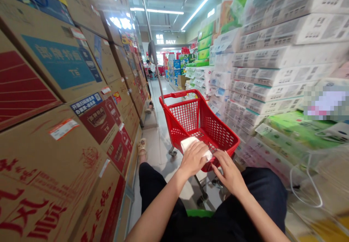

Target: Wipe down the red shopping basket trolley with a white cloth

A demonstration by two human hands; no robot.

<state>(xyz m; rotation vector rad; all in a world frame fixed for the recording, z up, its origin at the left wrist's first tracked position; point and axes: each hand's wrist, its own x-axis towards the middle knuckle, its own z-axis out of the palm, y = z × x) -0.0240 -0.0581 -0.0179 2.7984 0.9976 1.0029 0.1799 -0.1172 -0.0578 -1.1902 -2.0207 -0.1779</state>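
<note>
A red plastic shopping basket cart (218,131) with lattice sides stands on wheels in front of my knees. My left hand (194,158) presses a folded white cloth or wipe (188,142) onto the cart's near edge, its fingers closed over it. The cloth sticks out on both sides of the fingers. At the right end of that edge, my right hand (228,171) rests with its fingers apart and holds nothing; its fingertips seem to touch the red plastic. Inside, the basket shows only its perforated floor.
Stacked cardboard cartons (40,154) wall the left side. White tissue packs (261,78) and green packs (286,125) pile up on the right. A metal pole (152,52) rises beside the cart. The tiled aisle (163,89) runs ahead, with a person (150,67) far off.
</note>
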